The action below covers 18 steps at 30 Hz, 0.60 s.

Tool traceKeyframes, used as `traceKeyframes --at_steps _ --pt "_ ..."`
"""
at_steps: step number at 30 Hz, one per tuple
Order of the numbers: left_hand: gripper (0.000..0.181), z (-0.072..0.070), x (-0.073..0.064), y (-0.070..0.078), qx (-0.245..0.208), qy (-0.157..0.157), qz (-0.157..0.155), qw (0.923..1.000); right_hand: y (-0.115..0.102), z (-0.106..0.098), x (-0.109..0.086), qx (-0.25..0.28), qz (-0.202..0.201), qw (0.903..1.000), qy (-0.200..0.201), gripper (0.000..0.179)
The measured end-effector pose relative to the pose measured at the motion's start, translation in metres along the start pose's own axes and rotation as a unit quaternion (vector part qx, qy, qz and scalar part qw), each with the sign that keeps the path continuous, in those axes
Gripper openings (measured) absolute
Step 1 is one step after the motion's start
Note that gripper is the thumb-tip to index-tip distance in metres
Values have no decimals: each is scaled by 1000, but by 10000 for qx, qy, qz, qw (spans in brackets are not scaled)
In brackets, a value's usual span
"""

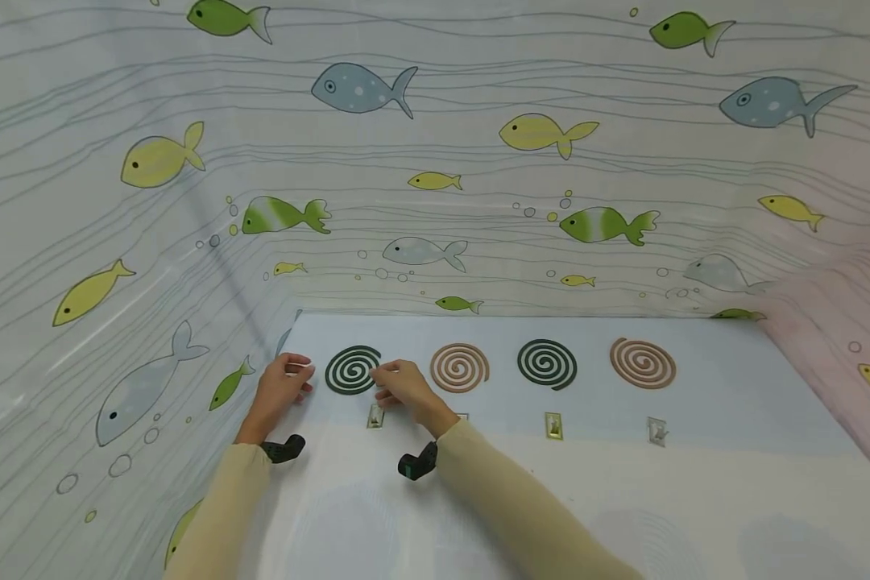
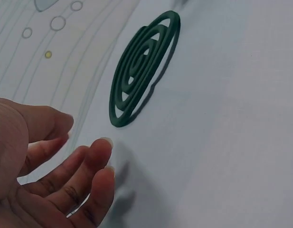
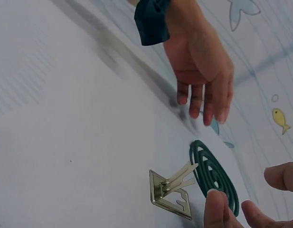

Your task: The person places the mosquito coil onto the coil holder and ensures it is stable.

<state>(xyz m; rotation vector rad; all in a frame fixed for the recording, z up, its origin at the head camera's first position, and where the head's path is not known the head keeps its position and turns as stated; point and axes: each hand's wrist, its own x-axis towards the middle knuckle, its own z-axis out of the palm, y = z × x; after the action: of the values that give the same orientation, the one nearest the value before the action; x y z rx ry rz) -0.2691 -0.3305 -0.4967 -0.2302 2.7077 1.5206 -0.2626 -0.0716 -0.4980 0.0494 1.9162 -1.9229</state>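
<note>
A dark green mosquito coil lies flat on the white table between my two hands. My left hand is held off its left side, fingers loosely bent and nothing in them. In the left wrist view the same green coil lies beyond the fingertips. On the coil's right edge, as the head view has it, my right hand overlaps it with relaxed fingers and holds nothing. Just below the coil sits a metal coil stand; in the right wrist view this stand has raised prongs.
Farther right along the row lie a brown coil, another green coil and another brown coil. Below them are a gold-edged stand and a silver stand. One more stand is mostly hidden by my right wrist. Fish-patterned sheeting walls the table.
</note>
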Motion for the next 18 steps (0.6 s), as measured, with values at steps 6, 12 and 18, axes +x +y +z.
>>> traceKeyframes --at_steps 6,12,18 --pt "41 3 5 2 -99 -63 -246 9996 1 5 8 363 294 9988 156 40" --pt "40 8 10 -2 31 -33 -339 9994 2 6 13 466 348 9982 143 45" --pt "44 12 17 -1 185 -249 -317 9990 -1 3 18 462 369 9981 190 37"
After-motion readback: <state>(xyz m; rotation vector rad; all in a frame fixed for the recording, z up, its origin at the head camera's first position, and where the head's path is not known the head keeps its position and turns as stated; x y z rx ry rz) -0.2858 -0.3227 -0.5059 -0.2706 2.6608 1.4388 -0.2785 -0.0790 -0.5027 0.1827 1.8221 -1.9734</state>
